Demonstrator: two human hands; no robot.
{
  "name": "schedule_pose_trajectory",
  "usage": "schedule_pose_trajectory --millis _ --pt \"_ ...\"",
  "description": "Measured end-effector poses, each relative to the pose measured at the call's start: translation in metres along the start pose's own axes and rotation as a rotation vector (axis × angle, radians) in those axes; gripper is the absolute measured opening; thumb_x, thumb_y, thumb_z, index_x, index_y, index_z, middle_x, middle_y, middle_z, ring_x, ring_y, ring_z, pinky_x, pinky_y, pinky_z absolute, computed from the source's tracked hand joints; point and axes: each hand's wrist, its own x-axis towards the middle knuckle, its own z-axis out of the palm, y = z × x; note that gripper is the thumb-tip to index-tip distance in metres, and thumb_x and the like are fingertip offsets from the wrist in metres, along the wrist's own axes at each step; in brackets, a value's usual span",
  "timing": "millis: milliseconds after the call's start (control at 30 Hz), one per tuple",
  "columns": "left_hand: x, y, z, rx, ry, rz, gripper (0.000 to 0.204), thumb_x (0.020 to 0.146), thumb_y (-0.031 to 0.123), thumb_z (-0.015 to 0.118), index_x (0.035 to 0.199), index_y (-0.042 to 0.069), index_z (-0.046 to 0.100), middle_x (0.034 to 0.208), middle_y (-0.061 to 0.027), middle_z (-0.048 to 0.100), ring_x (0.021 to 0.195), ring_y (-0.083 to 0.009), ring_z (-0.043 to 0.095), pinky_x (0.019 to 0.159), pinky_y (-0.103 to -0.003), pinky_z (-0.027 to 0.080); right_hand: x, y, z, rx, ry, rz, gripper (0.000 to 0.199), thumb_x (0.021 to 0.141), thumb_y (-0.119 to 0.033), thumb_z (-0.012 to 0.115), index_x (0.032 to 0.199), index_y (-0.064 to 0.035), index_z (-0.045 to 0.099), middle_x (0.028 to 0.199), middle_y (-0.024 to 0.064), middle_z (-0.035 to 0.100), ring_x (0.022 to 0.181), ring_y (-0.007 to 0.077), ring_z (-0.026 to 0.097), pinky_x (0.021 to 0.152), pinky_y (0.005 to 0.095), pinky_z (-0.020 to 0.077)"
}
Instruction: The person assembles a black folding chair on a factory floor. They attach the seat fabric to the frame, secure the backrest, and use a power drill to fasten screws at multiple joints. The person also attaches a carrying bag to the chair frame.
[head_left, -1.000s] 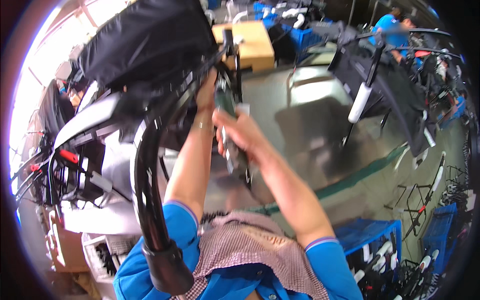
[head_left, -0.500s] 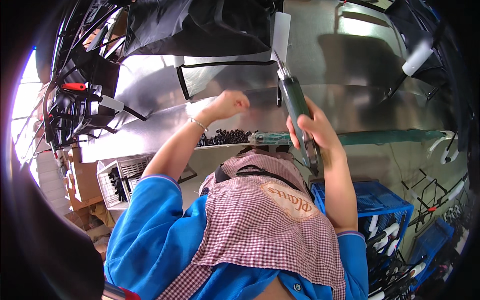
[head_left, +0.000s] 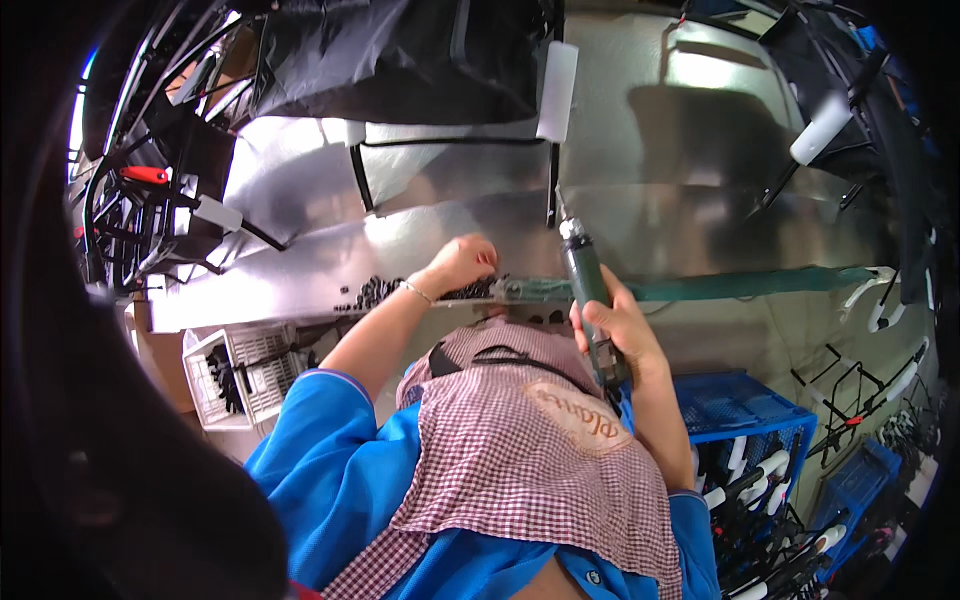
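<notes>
The left hand (head_left: 462, 262) reaches forward over the near edge of the desk (head_left: 300, 270), a sheet-metal surface with a bright sheen. Its fingers are curled down into a pile of small black parts (head_left: 385, 290) lying along that edge (whether a part is pinched between the fingers cannot be told). A thin bracelet sits on the left wrist.

The right hand (head_left: 612, 335) is clenched around a driver (head_left: 588, 290), a dark green cylindrical power tool. The driver stands nearly upright, tilted slightly, with its metal tip (head_left: 568, 228) pointing away from the person, over the desk. The tip is near the lower end of a thin black rod (head_left: 552, 185); contact cannot be confirmed.

A green strip (head_left: 760, 285) runs along the desk edge to the right of the driver. Black fabric (head_left: 400, 60) on a dark frame lies across the far side of the desk.

Below the desk, to the left, stands a white basket (head_left: 240, 375) holding dark pieces. To the right stands a blue crate (head_left: 750, 410) holding black-and-white bars. The person wears blue sleeves and a checked apron (head_left: 540, 450).
</notes>
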Motion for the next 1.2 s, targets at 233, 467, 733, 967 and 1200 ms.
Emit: schedule_pose_trajectory --millis 233,467,733,967,1200 --pt "0.023 0.002 0.022 0.458 -0.057 0.392 0.008 0.073 0.016 0.056 0.071 0.015 0.063 0.077 -0.0094 0.057 0.075 -0.0308 0.058 0.064 -0.043 0.049 0.004 -0.004 0.000 -0.081 0.018 0.039 0.060 0.079 -0.005 0.067 0.132 -0.0070 0.038 0.069 0.0069 0.056 0.049 0.0166 0.057 0.044 0.0297 0.0481" --pt "0.026 0.007 0.017 0.373 -0.229 0.350 0.002 0.066 0.013 0.060 0.067 0.012 0.059 0.081 -0.0080 0.057 0.085 -0.0308 0.058 0.072 -0.043 0.048 0.011 -0.010 0.004 -0.150 0.011 0.056 0.068 0.080 -0.011 0.069 0.136 -0.0032 0.031 0.072 0.0078 0.056 0.053 0.0168 0.058 0.050 0.0288 0.0480" --pt "0.022 -0.016 0.002 0.032 -0.249 0.024 0.022 0.068 0.014 0.064 0.089 0.009 0.065 0.078 -0.0081 0.066 0.068 -0.0227 0.062 0.065 -0.035 0.050 0.024 0.005 -0.002 -0.295 -0.030 0.076 0.067 0.081 -0.012 0.072 0.134 0.0009 0.033 0.076 0.0070 0.055 0.054 0.0144 0.057 0.049 0.0264 0.0469" --pt "0.008 0.040 -0.026 -1.180 0.042 -0.109 0.012 0.092 0.009 0.055 0.101 0.002 0.059 0.083 -0.0041 0.059 0.073 -0.0154 0.058 0.069 -0.030 0.050 0.039 0.027 -0.001 -0.502 -0.138 -0.034 0.079 0.075 -0.025 0.080 0.133 0.0012 0.033 0.082 0.0055 0.053 0.057 0.0126 0.056 0.048 0.0253 0.0484" --pt "-0.011 0.056 -0.020 -1.407 0.282 -0.065 0.014 0.098 0.018 0.045 0.096 0.008 0.054 0.090 -0.0063 0.061 0.085 -0.0185 0.060 0.078 -0.036 0.050 0.040 0.016 0.006 -0.511 -0.306 0.104 0.091 0.071 -0.036 0.081 0.137 0.0030 0.032 0.118 0.0120 0.050 0.105 0.0179 0.052 0.092 0.0302 0.0436"
